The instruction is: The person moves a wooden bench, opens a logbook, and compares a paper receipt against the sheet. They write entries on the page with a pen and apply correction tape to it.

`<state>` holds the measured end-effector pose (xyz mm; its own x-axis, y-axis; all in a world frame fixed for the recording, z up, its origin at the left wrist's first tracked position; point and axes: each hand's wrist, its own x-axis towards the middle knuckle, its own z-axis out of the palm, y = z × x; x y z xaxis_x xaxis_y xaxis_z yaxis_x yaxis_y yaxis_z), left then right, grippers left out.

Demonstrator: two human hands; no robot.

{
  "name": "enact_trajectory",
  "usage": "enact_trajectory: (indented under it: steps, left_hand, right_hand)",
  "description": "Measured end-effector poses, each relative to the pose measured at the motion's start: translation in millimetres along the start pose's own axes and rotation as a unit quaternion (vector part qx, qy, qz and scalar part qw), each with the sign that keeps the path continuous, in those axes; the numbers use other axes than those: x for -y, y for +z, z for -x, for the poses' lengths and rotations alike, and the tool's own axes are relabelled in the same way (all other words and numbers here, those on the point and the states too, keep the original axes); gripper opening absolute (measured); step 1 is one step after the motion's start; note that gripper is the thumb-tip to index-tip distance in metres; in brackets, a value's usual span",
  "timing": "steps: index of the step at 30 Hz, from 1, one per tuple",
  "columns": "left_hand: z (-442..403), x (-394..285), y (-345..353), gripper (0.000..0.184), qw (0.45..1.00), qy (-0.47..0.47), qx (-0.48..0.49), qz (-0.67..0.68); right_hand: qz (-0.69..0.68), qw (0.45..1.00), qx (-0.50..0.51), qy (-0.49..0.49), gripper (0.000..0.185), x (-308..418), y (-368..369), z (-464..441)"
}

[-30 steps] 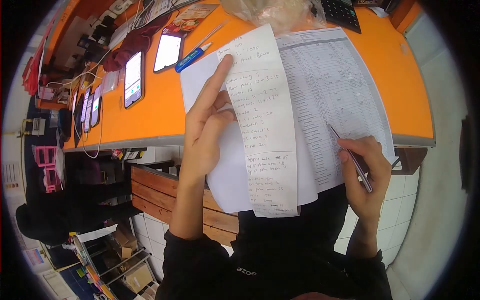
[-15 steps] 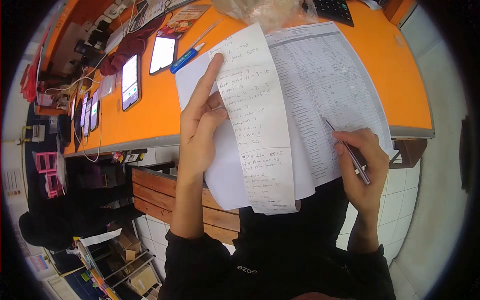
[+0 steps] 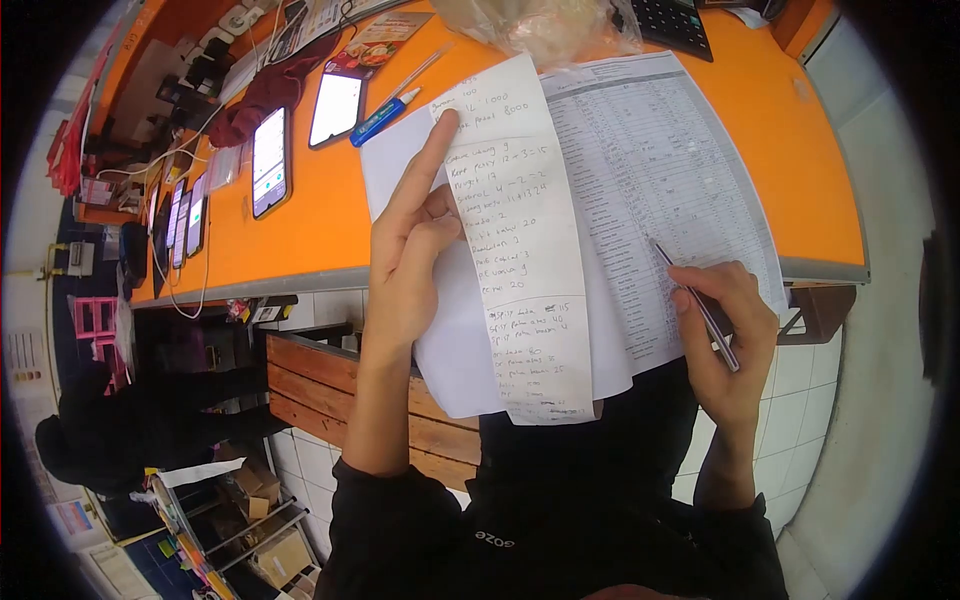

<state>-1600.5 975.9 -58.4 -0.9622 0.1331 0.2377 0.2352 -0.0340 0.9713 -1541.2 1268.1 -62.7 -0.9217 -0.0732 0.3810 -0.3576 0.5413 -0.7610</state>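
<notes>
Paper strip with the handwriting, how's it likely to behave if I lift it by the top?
The paper strip would probably flop, being long, narrow and thin. It should feel light, just paper. Its curled bottom corner suggests it may roll up.

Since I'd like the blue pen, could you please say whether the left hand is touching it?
Apart; the head view shows white paper between the left hand and the blue pen.

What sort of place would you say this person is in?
It looks like a small shop's counter or back office, judging by the printed list, the handwritten slip and several phones on the orange desk.
</notes>
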Motion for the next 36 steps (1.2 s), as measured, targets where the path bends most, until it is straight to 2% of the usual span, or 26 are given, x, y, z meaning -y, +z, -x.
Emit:
enact_trajectory:
  steps: [25,36]
  left_hand:
    - [-1,12,-1,0.085,1.0,0.02,0.016,-0.01]
    - [-3,9,4,0.094,0.998,0.044,0.015,-0.044]
  right_hand:
    - [0.011,1.0,0.015,-0.004,0.018,0,-2,0]
    - [0.012,1.0,0.018,-0.009,0.017,1,-3,0]
